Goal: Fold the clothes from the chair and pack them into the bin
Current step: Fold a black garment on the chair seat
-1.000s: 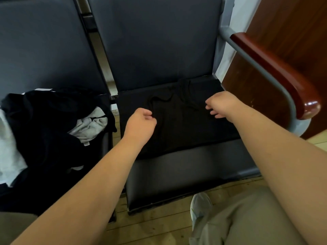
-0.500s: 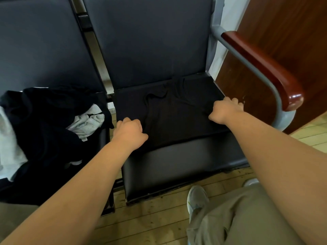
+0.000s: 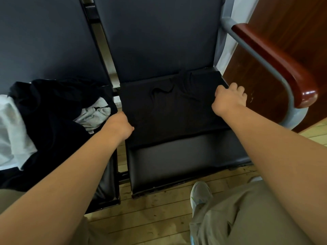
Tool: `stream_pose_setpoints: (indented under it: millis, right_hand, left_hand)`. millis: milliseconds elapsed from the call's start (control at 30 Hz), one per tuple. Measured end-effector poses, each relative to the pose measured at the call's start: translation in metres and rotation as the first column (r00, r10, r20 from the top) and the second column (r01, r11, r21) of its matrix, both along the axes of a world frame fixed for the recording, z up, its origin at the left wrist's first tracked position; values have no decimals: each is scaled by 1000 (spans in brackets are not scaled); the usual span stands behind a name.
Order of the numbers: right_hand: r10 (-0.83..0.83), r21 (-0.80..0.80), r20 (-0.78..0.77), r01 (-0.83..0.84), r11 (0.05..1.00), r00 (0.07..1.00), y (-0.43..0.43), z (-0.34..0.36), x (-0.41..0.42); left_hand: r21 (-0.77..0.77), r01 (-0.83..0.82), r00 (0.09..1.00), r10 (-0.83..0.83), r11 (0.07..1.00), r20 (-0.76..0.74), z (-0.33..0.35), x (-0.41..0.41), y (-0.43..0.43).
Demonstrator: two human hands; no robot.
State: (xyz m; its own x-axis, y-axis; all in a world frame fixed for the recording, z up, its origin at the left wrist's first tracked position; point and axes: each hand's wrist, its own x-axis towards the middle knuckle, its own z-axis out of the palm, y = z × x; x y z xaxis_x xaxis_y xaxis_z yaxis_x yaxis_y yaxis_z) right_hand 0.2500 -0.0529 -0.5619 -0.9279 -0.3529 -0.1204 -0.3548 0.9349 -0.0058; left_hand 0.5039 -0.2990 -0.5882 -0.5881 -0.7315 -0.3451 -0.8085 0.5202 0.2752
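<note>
Both side edges of flat black garment (image 3: pixel 170 114) tight in left grip (image 3: pixel 120 127), right grip (image 3: pixel 229 99)

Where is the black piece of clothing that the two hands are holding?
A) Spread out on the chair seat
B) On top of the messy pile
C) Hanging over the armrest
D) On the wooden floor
A: the black garment lies spread flat on the chair seat, with the left hand gripping its left edge and the right hand gripping its right edge.
</note>
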Motion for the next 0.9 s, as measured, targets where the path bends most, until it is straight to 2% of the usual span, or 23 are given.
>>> stream_pose_setpoints:
  millis: [100,167,200,267,333,500,633,733,800,900]
  right_hand:
    - [110,-97,103,-100,990,989,-13,2,12]
    - [208,-137,214,-182,974,954,-18,0,22]
    - [251,-124,268,-225,966,930,-19,-2,26]
    - [293,-44,364,-298,953,884,-21,-6,32]
    - [288,8,421,-320,947,860,-21,-8,36]
    - [285,38,452,-338,940,845,-14,4,39]
    - [324,75,527,-423,903,785,-7,26,43]
    - [319,95,568,-445,890,759,-4,29,41]
    - [319,77,547,-426,901,774,-4,30,37]
    - [336,-23,450,-365,931,827,-8,25,26]
  left_hand:
    - [-259,80,992,-102,963,-72,-3,1,17]
    - [-350,229,942,-298,908,-156,-1,-1,32]
    - [-346,337,895,-413,876,-171,2,-2,40]
    - [-216,551,795,-586,806,-155,5,-4,54]
    - [-39,646,756,-646,762,-101,4,-4,63]
    - [114,659,752,-656,743,-64,9,1,65]
    - [265,658,734,-679,705,-17,31,-1,71]
    - [312,596,793,-603,740,-85,38,-7,74]
    - [177,569,821,-541,803,-182,34,-16,75]
    - [-128,520,801,-535,844,-270,23,-38,72]
